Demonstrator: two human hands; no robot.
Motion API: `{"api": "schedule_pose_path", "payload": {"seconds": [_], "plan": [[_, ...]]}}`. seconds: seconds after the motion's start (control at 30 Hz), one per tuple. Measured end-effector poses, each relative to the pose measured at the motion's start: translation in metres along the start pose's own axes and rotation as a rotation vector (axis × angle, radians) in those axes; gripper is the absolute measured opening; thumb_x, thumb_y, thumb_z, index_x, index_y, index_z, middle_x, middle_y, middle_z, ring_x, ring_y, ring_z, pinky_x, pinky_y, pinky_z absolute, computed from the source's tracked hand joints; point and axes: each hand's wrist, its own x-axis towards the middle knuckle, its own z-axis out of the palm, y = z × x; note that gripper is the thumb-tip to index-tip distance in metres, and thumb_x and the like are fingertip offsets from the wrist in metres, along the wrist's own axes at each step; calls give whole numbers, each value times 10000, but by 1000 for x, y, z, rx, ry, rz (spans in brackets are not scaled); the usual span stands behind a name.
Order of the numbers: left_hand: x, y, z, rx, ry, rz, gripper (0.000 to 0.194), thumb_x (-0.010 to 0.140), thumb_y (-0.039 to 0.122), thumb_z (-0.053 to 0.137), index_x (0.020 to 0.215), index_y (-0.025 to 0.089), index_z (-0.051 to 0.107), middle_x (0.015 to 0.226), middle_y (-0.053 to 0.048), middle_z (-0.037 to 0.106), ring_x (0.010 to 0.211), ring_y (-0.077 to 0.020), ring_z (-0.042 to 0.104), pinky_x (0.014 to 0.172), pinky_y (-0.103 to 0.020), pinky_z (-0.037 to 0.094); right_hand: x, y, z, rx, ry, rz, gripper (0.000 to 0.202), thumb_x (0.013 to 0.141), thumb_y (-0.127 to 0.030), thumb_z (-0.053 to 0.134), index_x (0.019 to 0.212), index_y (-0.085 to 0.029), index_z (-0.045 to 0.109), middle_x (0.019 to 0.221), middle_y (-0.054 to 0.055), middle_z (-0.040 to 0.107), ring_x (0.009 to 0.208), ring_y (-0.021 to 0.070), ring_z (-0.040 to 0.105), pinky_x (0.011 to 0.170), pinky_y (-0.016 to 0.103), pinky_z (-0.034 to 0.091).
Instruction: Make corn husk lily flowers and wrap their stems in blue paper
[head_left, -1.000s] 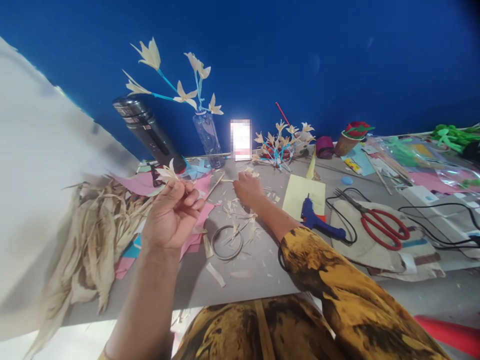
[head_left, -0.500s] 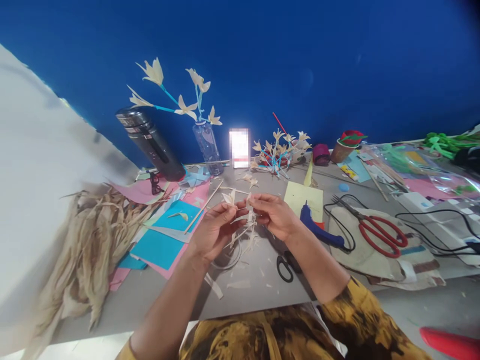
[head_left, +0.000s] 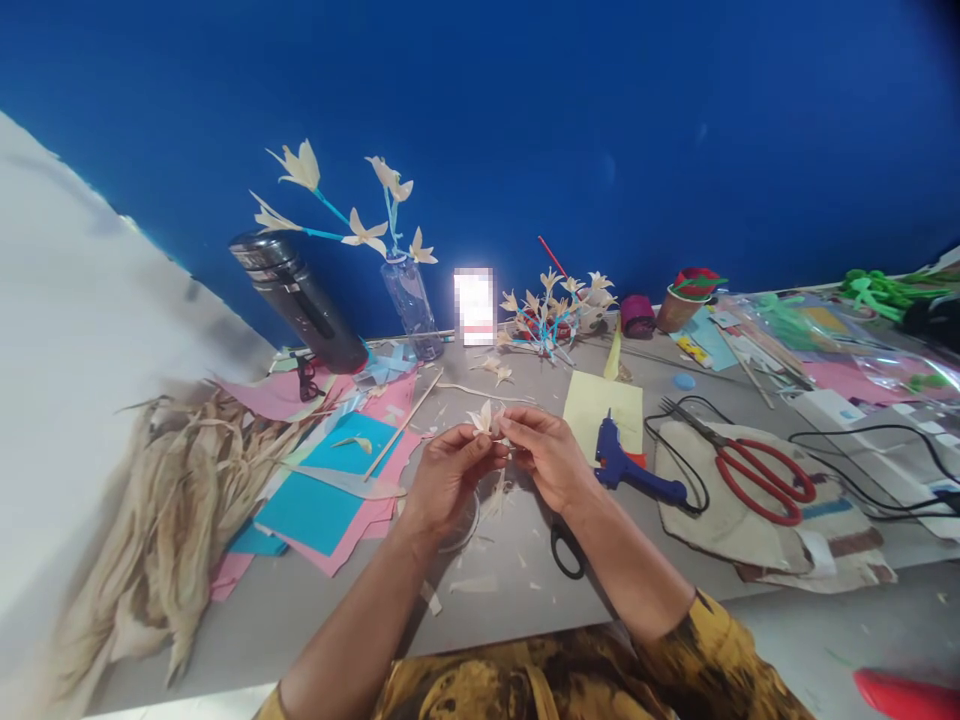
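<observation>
Between my hands, above the middle of the grey table, is a small cream husk flower (head_left: 484, 415) with pointed petals. My left hand (head_left: 450, 470) pinches it low down, between thumb and fingers. My right hand (head_left: 544, 450) is closed at the flower's right side, its fingertips pinching a pale petal (head_left: 502, 418) against it. The flower's base is hidden by my fingers. Below my hands lie husk scraps (head_left: 496, 497) and a clear round rim (head_left: 465, 525). Black-handled scissors (head_left: 566, 550) rest partly under my right forearm.
A blue glue gun (head_left: 634, 475) and red-handled shears (head_left: 761, 480) lie to the right. Dried husks (head_left: 157, 540) and blue paper (head_left: 319, 505) are at left. Along the wall stand a dark flask (head_left: 304, 310), a bottle (head_left: 412, 305) of husk flowers, and a flower bunch (head_left: 553, 310).
My hands have come closer together, and the petal in my right hand now meets the flower in my left. The view has tilted slightly upward.
</observation>
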Motion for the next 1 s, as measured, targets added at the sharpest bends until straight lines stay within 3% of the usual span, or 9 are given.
{"api": "schedule_pose_path", "payload": {"seconds": [0.33,0.53,0.67,0.83,1.0], "plan": [[2,-2,-1,61,79,105,219,631,270,894,680,153,715,653,-13,693,641,-112,640,702,-238,508,-1,1,-5,-195,-67,-94,322,689,-418,788,901,-179,751,670,2,666,509,90,464,471,226,294],[3,-4,-5,133,82,139,188,673,282,864,683,150,730,655,-33,701,648,-126,633,700,-254,496,-1,0,-2,-479,41,-356,181,747,-362,709,715,-184,716,683,19,692,638,163,582,622,287,431],[2,-3,-5,130,105,133,195,666,276,872,691,151,724,656,-24,692,641,-121,625,689,-245,500,0,0,-4,-523,57,-396,151,761,-329,683,701,-195,718,691,16,688,659,171,587,640,291,439],[2,2,-8,-148,-41,-72,174,689,186,846,686,126,683,742,-29,665,637,-87,587,647,-216,512,-1,-6,-13,-413,39,-321,187,755,-368,710,822,-199,755,680,0,642,597,135,509,547,260,382],[1,1,-13,-334,-182,-287,124,738,139,791,774,107,677,747,-31,614,596,-66,533,575,-194,502,-4,-12,-18,-311,-185,-149,286,727,-402,781,912,-184,762,721,16,663,608,125,538,513,235,364]]}}
